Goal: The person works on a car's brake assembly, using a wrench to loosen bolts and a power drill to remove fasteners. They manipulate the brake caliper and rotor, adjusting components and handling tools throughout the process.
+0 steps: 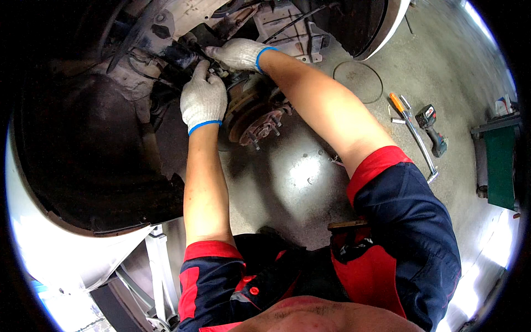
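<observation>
Both my hands wear white knit gloves with blue cuffs and reach into a car's wheel well. My left hand (pixel 204 100) is closed beside the lower end of a dark strut (pixel 181 56), its index finger stretched up along a small part. Just to its upper right, my right hand (pixel 239 54) is closed at the same spot, fingertips against the strut's end. Their fingers hide what they grip. Below the hands sits a rusty brake disc (pixel 239 113), with a wheel hub (pixel 264 130) whose studs point toward me.
White bodywork (pixel 50 238) and a dark wheel-arch liner (pixel 83 166) curve around the left. On the floor at right lie an orange-handled bar (pixel 414 133), a cordless impact wrench (pixel 432 130) and a thin ring (pixel 380 83). A green-sided cart (pixel 499 169) stands far right.
</observation>
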Action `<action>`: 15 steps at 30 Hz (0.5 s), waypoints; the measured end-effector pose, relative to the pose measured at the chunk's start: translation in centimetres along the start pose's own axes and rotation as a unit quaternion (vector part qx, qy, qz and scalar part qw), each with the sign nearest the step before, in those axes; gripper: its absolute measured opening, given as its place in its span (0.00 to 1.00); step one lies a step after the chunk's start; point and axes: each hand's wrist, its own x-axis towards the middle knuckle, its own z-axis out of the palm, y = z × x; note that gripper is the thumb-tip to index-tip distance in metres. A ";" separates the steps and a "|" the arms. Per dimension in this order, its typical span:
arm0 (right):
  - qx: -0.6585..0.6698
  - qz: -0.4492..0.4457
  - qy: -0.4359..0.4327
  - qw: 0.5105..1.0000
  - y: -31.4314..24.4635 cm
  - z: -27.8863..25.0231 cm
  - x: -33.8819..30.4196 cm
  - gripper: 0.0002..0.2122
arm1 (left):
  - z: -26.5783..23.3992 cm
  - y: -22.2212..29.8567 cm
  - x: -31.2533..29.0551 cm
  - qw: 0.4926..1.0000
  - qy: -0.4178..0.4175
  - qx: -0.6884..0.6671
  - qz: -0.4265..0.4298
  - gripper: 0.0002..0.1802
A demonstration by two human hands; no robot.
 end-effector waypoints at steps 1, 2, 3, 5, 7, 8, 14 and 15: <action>-0.035 0.031 0.025 0.999 -0.3 0.1 0.0 0.30 | -0.1 -0.1 0.0 1.000 0.000 0.000 0.003 0.25; -0.035 0.030 0.025 0.999 0.0 0.4 0.1 0.30 | -0.2 -0.2 0.0 1.000 0.001 0.000 0.005 0.25; 0.012 0.000 0.045 0.999 0.5 0.7 0.0 0.30 | -0.3 -0.3 -0.1 1.000 0.001 0.002 0.003 0.25; 0.057 -0.026 0.070 0.996 2.2 1.0 1.0 0.30 | -0.2 0.2 -0.1 1.000 0.012 -0.007 0.017 0.25; -0.022 -0.082 0.044 0.995 5.1 -0.1 2.5 0.31 | 0.6 1.4 0.3 0.999 0.013 -0.019 0.035 0.25; -0.046 -0.104 0.032 0.993 5.3 -0.3 2.6 0.32 | 0.7 1.5 0.4 0.999 0.016 -0.020 0.042 0.25; 0.106 -0.014 -0.062 0.992 1.1 -0.1 -0.1 0.27 | 0.4 -0.6 0.1 1.000 0.015 0.007 0.022 0.25; 0.036 -0.060 -0.008 0.998 1.7 -0.5 0.1 0.26 | 0.5 -0.2 0.2 1.000 0.014 0.004 0.026 0.25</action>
